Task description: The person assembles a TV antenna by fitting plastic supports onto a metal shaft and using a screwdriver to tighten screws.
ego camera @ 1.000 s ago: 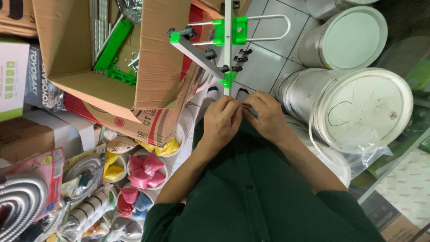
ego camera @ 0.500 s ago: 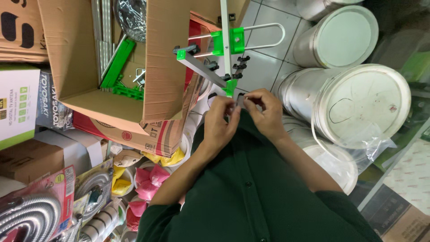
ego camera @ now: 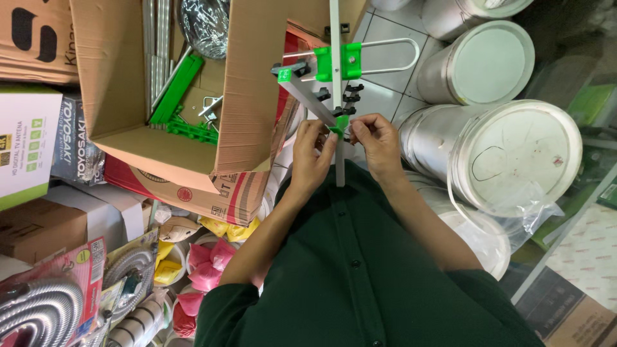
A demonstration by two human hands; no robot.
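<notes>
Both hands at small green plastic clamp point(ego camera: 336, 126) on grey metal antenna boom point(ego camera: 335, 77), held above tiled floor. Left hand point(ego camera: 311, 154) pinches clamp; right hand point(ego camera: 379, 144) grips black fastener beside it. Step judged: tightening fitting. Next needs steady boom, fine finger turns.

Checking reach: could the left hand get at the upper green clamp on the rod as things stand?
Probably yes: the left hand is already at the rod, and nothing blocks the upper green clamp above it.
</notes>
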